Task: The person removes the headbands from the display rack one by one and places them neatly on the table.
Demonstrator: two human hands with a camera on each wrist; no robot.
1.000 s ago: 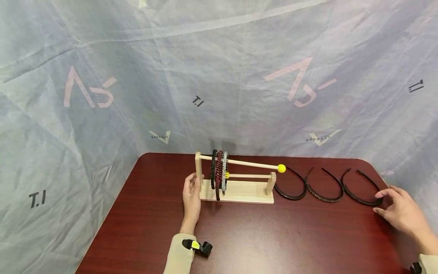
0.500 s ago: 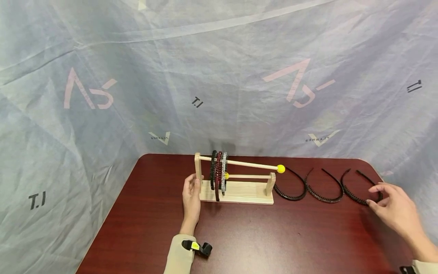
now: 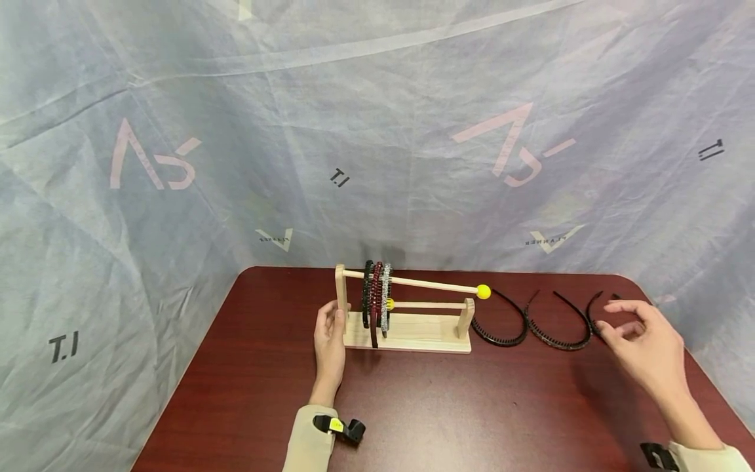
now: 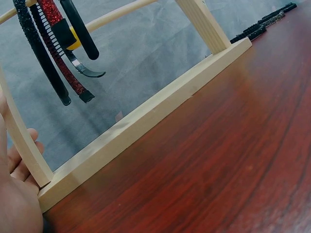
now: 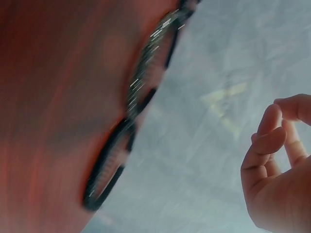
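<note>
My left hand (image 3: pixel 329 344) grips the left post of a wooden rack (image 3: pixel 425 333), thumb in front and fingers behind it in the left wrist view. On the rack's upper rod hang a black headband (image 3: pixel 366 295), a dark red one and a glittery silver headband (image 3: pixel 386 295). My right hand (image 3: pixel 651 344) hovers in front of the rightmost black headband (image 3: pixel 592 308) and hides most of it. Its fingers are loosely bent and nothing shows between them. In the right wrist view the row of headbands (image 5: pixel 141 77) lies apart from this hand.
Left of that headband lie a patterned dark headband (image 3: pixel 557 343) and a black headband (image 3: pixel 501 341), just right of the rack. A yellow ball (image 3: pixel 483 292) tips the upper rod. Grey sheeting (image 3: pixel 377 131) rises behind the dark red table (image 3: pixel 448 406).
My right hand has moved left from the outer side of the rightmost headband to in front of it, holding nothing. My left hand keeps its grip on the rack.
</note>
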